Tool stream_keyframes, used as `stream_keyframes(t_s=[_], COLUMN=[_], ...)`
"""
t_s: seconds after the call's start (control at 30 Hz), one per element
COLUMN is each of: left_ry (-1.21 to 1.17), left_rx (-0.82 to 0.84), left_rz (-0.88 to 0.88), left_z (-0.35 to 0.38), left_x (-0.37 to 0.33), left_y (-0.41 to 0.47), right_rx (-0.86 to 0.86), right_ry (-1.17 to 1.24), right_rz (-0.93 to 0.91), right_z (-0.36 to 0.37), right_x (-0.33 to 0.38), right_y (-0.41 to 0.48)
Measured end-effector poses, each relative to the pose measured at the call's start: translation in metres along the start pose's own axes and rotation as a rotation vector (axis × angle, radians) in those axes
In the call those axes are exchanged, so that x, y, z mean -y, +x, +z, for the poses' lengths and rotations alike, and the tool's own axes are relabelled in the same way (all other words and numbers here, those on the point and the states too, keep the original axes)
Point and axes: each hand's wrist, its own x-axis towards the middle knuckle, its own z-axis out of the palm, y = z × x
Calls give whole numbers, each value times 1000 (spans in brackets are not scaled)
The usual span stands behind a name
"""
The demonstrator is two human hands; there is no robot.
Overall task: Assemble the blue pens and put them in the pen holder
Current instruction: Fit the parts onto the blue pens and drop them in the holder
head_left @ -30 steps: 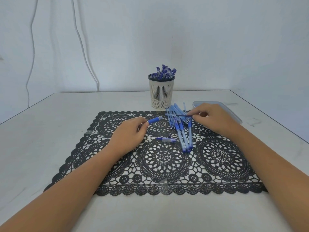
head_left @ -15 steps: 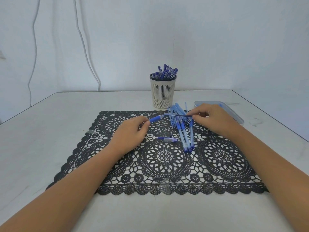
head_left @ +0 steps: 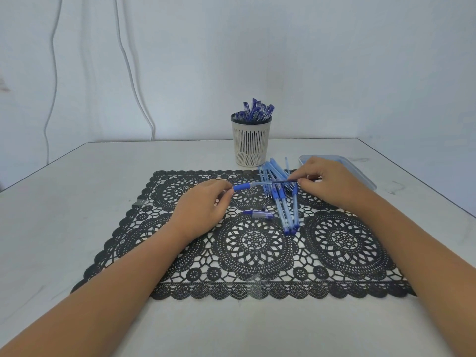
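Black lace mat [head_left: 255, 253] is lying across the table [head_left: 77, 202] near its front edge, both forearms reaching over it. Left hand [head_left: 203, 210] is hovering mid-mat, fingertips pinching the blue grip piece [head_left: 242, 187]. A loose pen cap [head_left: 258, 214] is lying on the mat just right of that hand, beside a pile of pale blue pen barrels [head_left: 283, 207] fanned toward the mat's far edge. Right hand [head_left: 332, 184] is over the pile's far part, fingers curled, pinching a thin dark refill [head_left: 283, 181] whose left end is meeting the grip piece. Clear tray [head_left: 360, 171] is sitting behind that hand near the table's right edge. Slotted pen holder [head_left: 251, 143] is standing just past the mat's far edge, holding assembled blue pens [head_left: 255, 110].
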Motion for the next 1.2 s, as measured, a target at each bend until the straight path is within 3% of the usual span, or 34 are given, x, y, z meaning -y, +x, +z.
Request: stream_keyframes(t_s=[0.3,0.53,0.9,1.0,1.2], left_ry=[22,-51,-67,-92,-98], left_rx=[25,12,5,-22,-30], left_rz=[138,73,79,28,3], left_z=[1,1,0,0,-1], left_x=[-2,-1,-2,-1,-2], left_y=[-2,-1,-2,-1,0], right_rx=[15,-51,0,28,213], right_ry=[-25,71,165,109,-217], right_rz=[-160,-27,-26,20,-110], right_z=[26,22,38,37,44], right_x=[19,12,26,21,21], right_y=[-4,-3,-6,-6,-5])
